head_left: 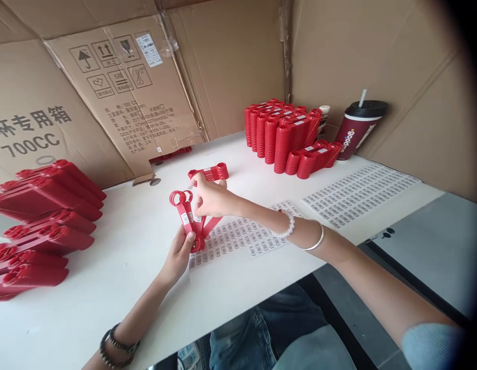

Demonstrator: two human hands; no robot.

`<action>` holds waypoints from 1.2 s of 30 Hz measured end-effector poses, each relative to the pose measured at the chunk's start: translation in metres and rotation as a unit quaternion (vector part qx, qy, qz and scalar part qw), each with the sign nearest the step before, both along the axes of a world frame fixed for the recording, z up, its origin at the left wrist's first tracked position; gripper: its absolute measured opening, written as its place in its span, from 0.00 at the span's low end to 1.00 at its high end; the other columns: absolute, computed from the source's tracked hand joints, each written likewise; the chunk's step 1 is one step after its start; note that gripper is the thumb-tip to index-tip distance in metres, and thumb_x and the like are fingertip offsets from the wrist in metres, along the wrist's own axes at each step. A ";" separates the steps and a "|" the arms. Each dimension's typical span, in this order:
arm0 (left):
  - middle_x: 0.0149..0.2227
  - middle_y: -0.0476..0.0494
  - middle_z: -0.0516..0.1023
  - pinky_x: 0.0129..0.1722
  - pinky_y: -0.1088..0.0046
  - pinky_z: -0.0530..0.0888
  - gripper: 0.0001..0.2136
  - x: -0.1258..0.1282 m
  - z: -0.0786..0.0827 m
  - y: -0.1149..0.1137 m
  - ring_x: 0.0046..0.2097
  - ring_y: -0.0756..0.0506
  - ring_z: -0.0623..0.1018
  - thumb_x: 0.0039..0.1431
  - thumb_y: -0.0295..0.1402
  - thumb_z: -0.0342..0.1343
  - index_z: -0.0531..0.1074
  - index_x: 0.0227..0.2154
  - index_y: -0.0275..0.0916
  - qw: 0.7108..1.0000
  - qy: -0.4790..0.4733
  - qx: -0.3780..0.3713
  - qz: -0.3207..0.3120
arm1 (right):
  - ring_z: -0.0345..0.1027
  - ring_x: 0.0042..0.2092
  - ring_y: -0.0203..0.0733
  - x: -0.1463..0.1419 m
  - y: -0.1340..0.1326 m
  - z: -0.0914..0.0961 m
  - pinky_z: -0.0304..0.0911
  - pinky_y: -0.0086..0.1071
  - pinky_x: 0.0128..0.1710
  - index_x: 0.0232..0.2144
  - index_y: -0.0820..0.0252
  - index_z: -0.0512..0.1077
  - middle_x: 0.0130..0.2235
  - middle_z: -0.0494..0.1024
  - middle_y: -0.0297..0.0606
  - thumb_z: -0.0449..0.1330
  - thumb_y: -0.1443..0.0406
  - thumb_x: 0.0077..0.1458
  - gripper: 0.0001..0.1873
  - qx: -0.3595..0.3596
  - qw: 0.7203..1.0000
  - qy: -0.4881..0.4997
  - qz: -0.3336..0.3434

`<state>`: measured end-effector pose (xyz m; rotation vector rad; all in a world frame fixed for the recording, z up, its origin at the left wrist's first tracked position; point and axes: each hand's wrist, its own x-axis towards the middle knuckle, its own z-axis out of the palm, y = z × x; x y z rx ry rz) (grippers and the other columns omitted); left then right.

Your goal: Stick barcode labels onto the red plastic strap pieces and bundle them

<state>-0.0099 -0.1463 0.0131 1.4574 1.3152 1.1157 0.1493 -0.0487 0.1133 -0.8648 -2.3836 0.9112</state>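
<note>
My left hand (179,255) grips a fanned bunch of flat red plastic strips (188,218) with ring-shaped ends. Small white barcode labels are stuck on some of them. Just above the fan, my right hand (211,198) is closed in a pinch, with a small whitish label at its fingertips, partly hidden. Behind that hand lies a short stack of the same red strips (211,172). Under and beside both hands, a sheet of barcode labels (230,239) rests on the white table (146,288).
Tall stacks of red strips (286,136) stand at the back right, near a dark red lidded cup (357,131) with a straw. More stacks (49,200) sit at the left. Another label sheet (357,192) lies at the right. Cardboard walls (230,67) enclose the back.
</note>
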 end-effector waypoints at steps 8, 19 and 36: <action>0.27 0.47 0.73 0.31 0.70 0.67 0.18 0.002 0.001 0.001 0.28 0.47 0.71 0.62 0.50 0.45 0.64 0.39 0.39 1.000 0.005 0.007 0.000 | 0.68 0.38 0.43 0.001 0.000 0.003 0.52 0.40 0.45 0.41 0.60 0.53 0.30 0.73 0.33 0.61 0.70 0.40 0.26 0.006 0.999 -0.039 -0.019; 0.28 0.48 0.73 0.32 0.69 0.68 0.19 0.001 -0.003 0.000 0.29 0.48 0.71 0.62 0.50 0.45 0.63 0.42 0.39 1.000 -0.011 -0.011 0.008 | 0.68 0.39 0.44 -0.004 0.002 -0.005 0.49 0.43 0.47 0.37 0.58 0.53 0.30 0.74 0.33 0.60 0.70 0.40 0.23 0.019 0.999 -0.032 -0.036; 0.27 0.48 0.73 0.33 0.69 0.67 0.16 0.003 -0.002 -0.002 0.29 0.47 0.71 0.64 0.48 0.44 0.63 0.38 0.39 1.000 -0.006 -0.002 0.004 | 0.67 0.40 0.44 -0.003 0.002 -0.007 0.48 0.42 0.46 0.41 0.59 0.54 0.32 0.73 0.33 0.61 0.68 0.43 0.24 0.026 0.998 -0.054 -0.036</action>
